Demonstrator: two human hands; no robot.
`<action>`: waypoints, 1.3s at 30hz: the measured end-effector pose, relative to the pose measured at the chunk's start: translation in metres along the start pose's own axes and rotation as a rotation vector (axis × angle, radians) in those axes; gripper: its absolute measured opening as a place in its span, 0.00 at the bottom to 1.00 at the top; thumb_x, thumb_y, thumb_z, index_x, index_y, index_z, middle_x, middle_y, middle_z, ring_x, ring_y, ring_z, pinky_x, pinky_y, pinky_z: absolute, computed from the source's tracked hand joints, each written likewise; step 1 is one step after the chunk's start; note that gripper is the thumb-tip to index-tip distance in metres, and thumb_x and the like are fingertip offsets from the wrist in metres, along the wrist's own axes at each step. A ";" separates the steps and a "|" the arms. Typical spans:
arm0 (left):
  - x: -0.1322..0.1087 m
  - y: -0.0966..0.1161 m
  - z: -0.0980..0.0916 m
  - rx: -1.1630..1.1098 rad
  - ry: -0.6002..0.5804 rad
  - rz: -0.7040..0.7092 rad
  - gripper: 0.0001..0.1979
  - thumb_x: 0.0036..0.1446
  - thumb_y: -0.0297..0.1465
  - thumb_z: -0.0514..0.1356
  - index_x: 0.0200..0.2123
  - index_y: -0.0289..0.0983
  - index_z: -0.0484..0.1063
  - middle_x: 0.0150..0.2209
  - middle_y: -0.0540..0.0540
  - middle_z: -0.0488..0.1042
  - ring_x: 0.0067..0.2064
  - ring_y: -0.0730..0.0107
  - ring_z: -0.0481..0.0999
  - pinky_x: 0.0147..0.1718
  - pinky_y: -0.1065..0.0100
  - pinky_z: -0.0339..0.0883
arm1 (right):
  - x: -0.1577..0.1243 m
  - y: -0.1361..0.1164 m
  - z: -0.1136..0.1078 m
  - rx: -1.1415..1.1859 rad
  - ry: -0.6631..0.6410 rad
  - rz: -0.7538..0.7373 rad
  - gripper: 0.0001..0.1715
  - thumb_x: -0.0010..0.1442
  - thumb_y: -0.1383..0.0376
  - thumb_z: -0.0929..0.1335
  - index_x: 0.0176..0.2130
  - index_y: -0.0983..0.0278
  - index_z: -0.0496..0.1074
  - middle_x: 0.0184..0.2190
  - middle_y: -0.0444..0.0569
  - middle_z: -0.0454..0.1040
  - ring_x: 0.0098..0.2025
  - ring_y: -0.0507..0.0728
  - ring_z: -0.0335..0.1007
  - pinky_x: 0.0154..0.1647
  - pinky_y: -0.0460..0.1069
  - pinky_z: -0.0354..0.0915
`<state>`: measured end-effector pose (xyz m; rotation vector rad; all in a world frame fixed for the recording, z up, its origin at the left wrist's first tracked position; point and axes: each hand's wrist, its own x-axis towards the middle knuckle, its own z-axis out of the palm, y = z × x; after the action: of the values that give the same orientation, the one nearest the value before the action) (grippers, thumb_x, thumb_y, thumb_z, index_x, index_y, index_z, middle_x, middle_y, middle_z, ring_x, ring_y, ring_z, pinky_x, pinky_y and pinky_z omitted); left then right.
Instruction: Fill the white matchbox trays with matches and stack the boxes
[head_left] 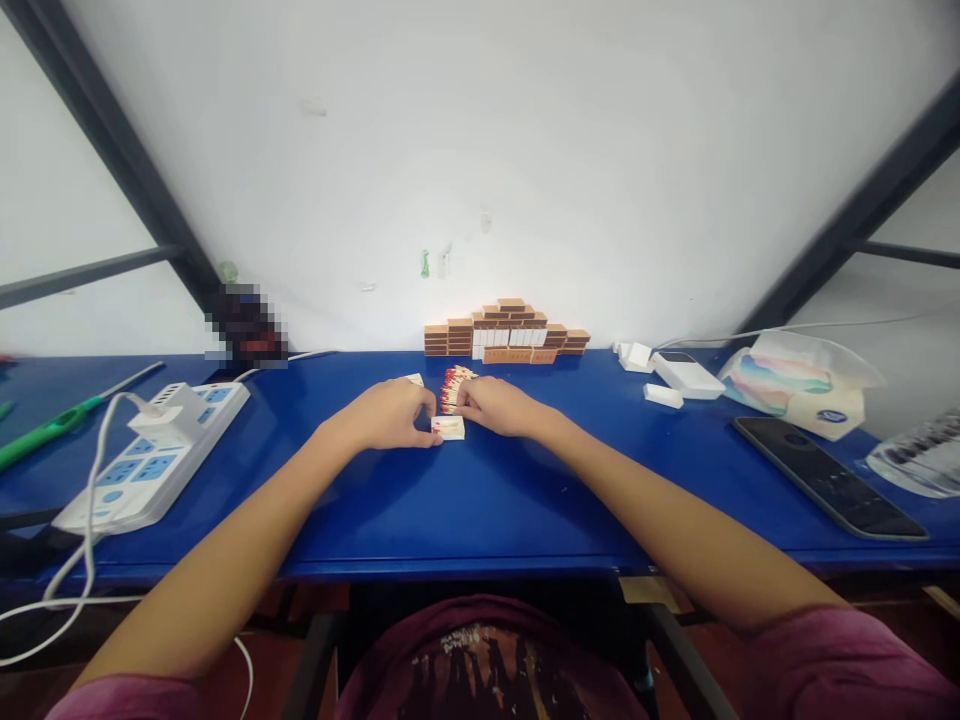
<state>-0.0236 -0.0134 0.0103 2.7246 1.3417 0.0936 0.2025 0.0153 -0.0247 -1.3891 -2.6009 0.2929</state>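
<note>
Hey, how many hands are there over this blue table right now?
2: the left hand at the near end of a small white tray, and the right hand beside the pile of matches. No others show.

A white wall (570,150) backs a blue table (465,510).

A blue table (465,510) bears matches (452,387), stacked matchboxes (517,355) — a phone (829,475), too.

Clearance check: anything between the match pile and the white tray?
Nothing visible: the white tray lies just nearside of the match pile. The left hand is at the tray's left end, the right hand at the pile's right.
</note>
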 end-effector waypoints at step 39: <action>0.004 0.008 0.008 -0.060 -0.015 0.017 0.18 0.58 0.48 0.66 0.40 0.40 0.78 0.29 0.49 0.78 0.30 0.66 0.74 0.29 0.65 0.55 | -0.031 -0.003 -0.024 0.010 -0.123 -0.117 0.09 0.72 0.61 0.66 0.44 0.65 0.72 0.37 0.51 0.79 0.34 0.55 0.69 0.33 0.47 0.53</action>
<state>-0.0140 -0.0159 0.0035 2.6819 1.2907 0.1134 0.2228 -0.0104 -0.0023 -1.2474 -2.7622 0.3850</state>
